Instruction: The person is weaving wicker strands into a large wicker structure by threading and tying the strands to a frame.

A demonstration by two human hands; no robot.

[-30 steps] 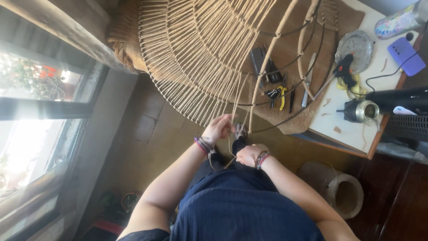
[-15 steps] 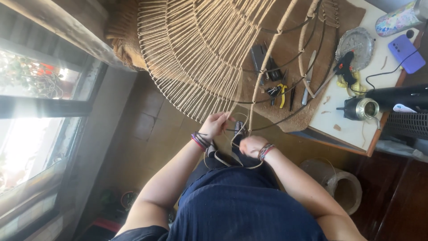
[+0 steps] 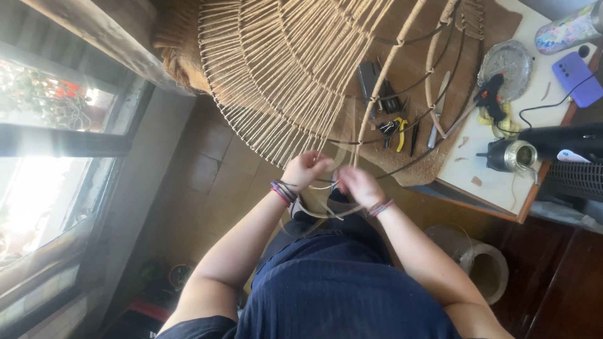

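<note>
A large round frame (image 3: 282,69) wound with tan cord fans out above my hands, its bare dark wire hoops curving to the right. My left hand (image 3: 306,168) is closed on a strand of tan cord (image 3: 326,213) at the frame's lower edge. My right hand (image 3: 356,186) sits just beside it, fingers curled on the same cord, which loops down below both wrists. Both wrists wear bracelets.
A table (image 3: 496,182) at right carries a brown mat, pliers (image 3: 397,129), a glue gun (image 3: 488,103), a foil dish, a small metal cup (image 3: 512,155), a purple phone and a dark grille. A cord roll (image 3: 483,263) stands on the floor. A window is at left.
Both hands rose toward the frame's lower edge and came closer together. The loop of cord under the wrists has shifted with them.
</note>
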